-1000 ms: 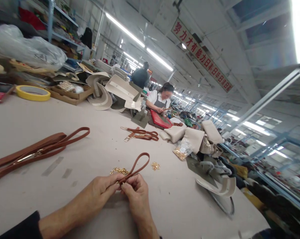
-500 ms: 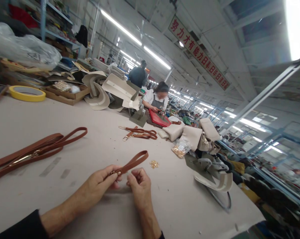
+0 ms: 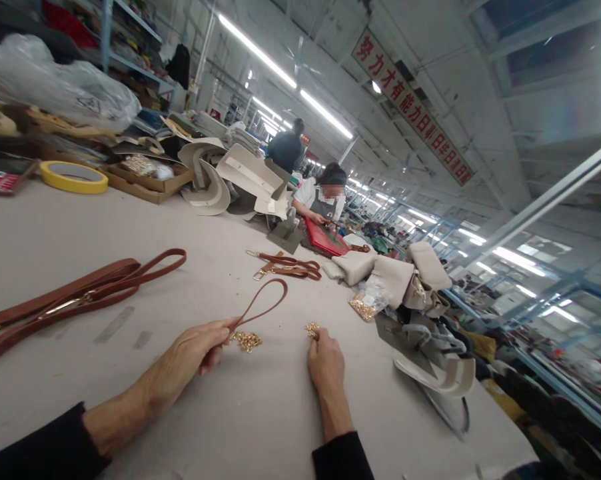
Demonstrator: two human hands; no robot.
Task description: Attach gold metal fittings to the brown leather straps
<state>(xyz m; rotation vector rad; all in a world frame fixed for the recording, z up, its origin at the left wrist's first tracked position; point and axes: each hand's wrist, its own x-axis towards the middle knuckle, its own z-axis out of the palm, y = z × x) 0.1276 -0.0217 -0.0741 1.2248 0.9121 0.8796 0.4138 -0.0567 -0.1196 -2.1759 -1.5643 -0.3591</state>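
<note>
Pale worktable [image 3: 270,420] is being lit by overhead tube lamps [image 3: 325,113]. One end of a brown strap loop [image 3: 285,288] is being pinched by the left hand [image 3: 193,350], the loop being held up above the surface and its gripped end being hidden by the fingers. A small gold cluster [image 3: 310,329] is being met by the bunched fingertips of the right hand [image 3: 326,363]; whether a piece is being pinched cannot be told. A larger gold heap [image 3: 248,342] is being partly covered by the left hand. Farther out, long brown straps [image 3: 105,275] are being cut off by the left picture edge. On a packet [image 3: 0,181], red-and-white print is being rendered unreadable by distance. Beyond, a red item [image 3: 325,239] is being handled by a co-worker [image 3: 330,200]. Overhead, "努力才有能力" is being displayed in red on a hanging sign [image 3: 413,107], its far characters being blurred.
</note>
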